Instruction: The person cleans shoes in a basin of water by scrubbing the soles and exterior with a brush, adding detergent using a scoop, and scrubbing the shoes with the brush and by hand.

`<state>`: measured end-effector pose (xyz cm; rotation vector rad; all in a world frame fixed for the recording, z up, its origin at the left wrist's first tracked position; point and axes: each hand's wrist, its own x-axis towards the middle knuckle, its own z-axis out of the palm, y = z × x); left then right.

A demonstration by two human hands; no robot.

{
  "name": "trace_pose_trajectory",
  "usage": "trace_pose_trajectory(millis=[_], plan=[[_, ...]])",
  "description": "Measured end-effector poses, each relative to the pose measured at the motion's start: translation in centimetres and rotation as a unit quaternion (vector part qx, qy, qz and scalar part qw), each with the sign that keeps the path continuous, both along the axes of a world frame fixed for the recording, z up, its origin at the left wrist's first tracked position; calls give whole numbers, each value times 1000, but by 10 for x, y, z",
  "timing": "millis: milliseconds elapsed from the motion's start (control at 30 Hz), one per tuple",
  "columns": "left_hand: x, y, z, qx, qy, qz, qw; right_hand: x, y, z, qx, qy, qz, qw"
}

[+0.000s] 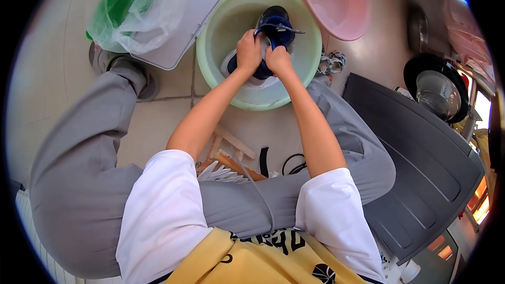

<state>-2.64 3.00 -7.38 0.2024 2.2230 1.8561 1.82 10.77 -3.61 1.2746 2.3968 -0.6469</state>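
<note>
A dark blue shoe (pixel 276 27) is held over the light green basin (pixel 209 76), which has some liquid at its bottom. My left hand (pixel 249 51) grips the shoe's near left side with its fingers wrapped round. On the other side my right hand (pixel 278 59) is closed on the shoe as well, a short gap from the left. The shoe's tongue or flap stands up beyond my hands. Another dark and white part lies lower in the basin, partly hidden by my hands; I cannot tell whether it is a second shoe.
A pink basin (pixel 336 5) with water is at the upper right. At the upper left, a green bin with a clear bag (pixel 152 21) adjoins a grey lid (pixel 202 0). A dark grey panel (pixel 410 163) lies right; a wooden piece (pixel 231 144) and black cord (pixel 294 164) are below.
</note>
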Motion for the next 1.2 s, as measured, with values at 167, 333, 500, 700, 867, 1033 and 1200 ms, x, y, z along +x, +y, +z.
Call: trace_pose_trajectory(millis=[167,333,500,700,867,1033,1200], plan=[[7,-5,1,35,19,-38,998,-33,8,-36,76,74,-60,993],[6,-3,-3,19,34,-15,999,-37,10,-25,58,100,-128,985],[2,-3,2,-5,27,3,1000,5,3,7,-4,-2,2,1000],[11,-11,6,7,28,-71,997,6,-1,-4,-31,75,-116,990],[13,-12,-1,-36,92,-81,992,-26,-8,-46,97,283,-225,927],[8,-8,7,-98,35,-106,989,-26,-10,-14,14,212,-215,953],[1,6,-1,-101,66,-100,988,-15,-2,5,-78,181,-146,969]])
